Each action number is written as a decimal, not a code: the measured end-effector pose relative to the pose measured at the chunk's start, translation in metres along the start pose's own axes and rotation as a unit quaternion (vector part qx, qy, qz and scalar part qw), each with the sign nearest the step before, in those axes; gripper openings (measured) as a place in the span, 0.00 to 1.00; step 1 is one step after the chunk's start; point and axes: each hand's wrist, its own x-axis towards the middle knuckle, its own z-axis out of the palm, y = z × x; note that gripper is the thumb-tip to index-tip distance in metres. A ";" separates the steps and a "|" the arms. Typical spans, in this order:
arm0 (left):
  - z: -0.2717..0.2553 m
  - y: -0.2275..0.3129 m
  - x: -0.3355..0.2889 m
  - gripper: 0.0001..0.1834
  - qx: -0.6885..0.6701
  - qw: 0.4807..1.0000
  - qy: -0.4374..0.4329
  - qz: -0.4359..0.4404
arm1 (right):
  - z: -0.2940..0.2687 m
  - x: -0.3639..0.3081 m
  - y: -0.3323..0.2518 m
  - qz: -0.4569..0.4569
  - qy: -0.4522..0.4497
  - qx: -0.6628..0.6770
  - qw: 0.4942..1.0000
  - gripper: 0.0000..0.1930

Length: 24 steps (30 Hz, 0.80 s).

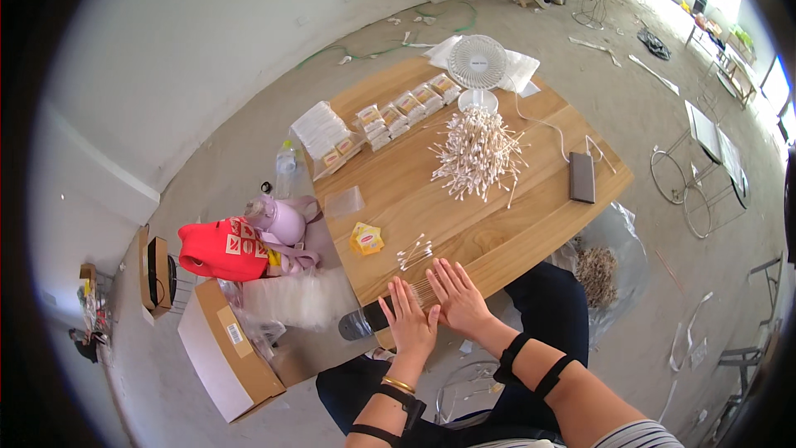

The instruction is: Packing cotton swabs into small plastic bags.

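Observation:
At the near edge of the wooden table (531, 241), my left hand (409, 328) and my right hand (461, 303) lie flat with fingers stretched forward. Between and partly under them runs a row of cotton swabs (426, 290), its ends hidden by my palms. Just beyond my fingertips a few loose cotton swabs (414, 252) lie on the wood. Left of these sit small yellow cards (366, 238) and a clear plastic sleeve (344, 202). Farther back rises a large heap of cotton swabs (478, 153).
Behind the heap stands a white fan (477, 64). Filled packs (406, 109) line the far left edge; a dark power bank (582, 177) lies right. Beside the table are a red bag (217, 250), a lilac bottle (280, 220), a cardboard box (240, 348) and a clear bag of swabs (597, 275).

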 end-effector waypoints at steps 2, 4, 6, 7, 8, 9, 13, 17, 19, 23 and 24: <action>0.001 0.004 0.000 0.51 -0.023 1.000 0.008 -0.003 | 0.006 0.000 0.002 -0.005 0.004 -0.014 1.000 0.42; 0.000 0.003 -0.001 0.49 -0.002 1.000 -0.003 -0.008 | 0.008 -0.002 0.003 -0.003 0.016 0.021 1.000 0.41; -0.001 0.002 -0.001 0.49 -0.047 0.999 0.010 0.014 | 0.008 -0.002 0.003 -0.001 0.009 0.013 1.000 0.40; -0.002 0.001 -0.002 0.49 -0.086 0.995 0.019 0.040 | 0.007 -0.003 0.002 0.007 0.005 0.010 1.000 0.39; -0.002 0.000 -0.002 0.49 -0.090 0.995 0.021 0.036 | 0.006 -0.003 0.002 0.003 0.002 0.007 1.000 0.39; -0.001 0.000 -0.002 0.48 -0.069 0.996 0.014 0.051 | 0.005 -0.002 0.002 0.005 0.011 0.011 1.000 0.38; 0.002 -0.002 -0.004 0.47 -0.031 0.997 0.023 0.061 | 0.007 -0.001 -0.002 0.010 0.018 0.016 1.000 0.37; 0.004 0.000 -0.003 0.47 -0.027 0.998 0.020 0.056 | 0.005 -0.001 0.001 0.008 0.008 0.013 1.000 0.36; 0.006 0.000 -0.004 0.46 -0.017 0.998 0.031 0.055 | 0.005 -0.001 0.001 0.004 0.008 0.018 1.000 0.36; 0.001 -0.001 -0.005 0.47 -0.027 0.998 0.033 0.046 | 0.001 -0.002 0.008 -0.022 -0.014 -0.001 1.000 0.36; -0.001 -0.002 -0.005 0.45 -0.072 0.996 0.032 0.038 | 0.000 -0.002 0.008 -0.020 -0.017 0.006 1.000 0.36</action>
